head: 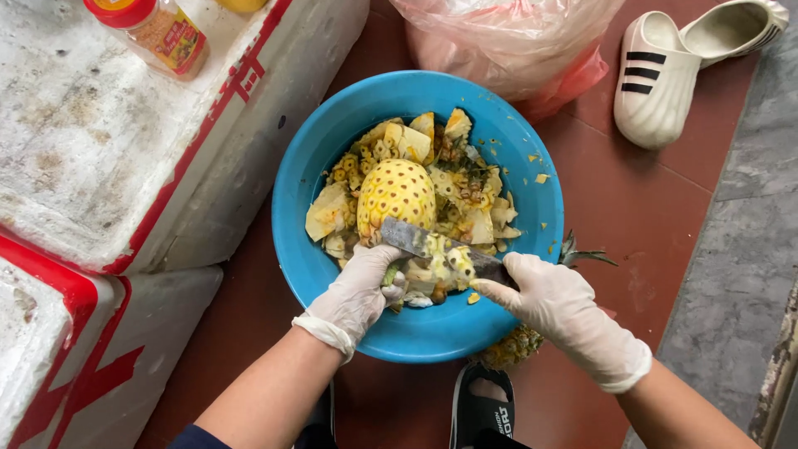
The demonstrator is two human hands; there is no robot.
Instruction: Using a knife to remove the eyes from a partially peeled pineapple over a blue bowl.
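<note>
A peeled yellow pineapple (397,193) is held over a blue plastic basin (316,183) full of peel scraps (465,199). My left hand (359,291), in a white glove, grips the pineapple's lower end. A flat metal knife (416,241) lies across the fruit near that end, its blade smeared with pulp, and my gloved right hand (553,299) is closed on its handle. The pineapple's base is hidden under my left fingers.
Two white foam boxes (100,150) with red tape stand at the left, a spice jar (158,29) on top. A pink plastic bag (507,37) lies behind the basin, white slippers (665,71) at the upper right. An unpeeled pineapple (519,342) pokes from under the basin.
</note>
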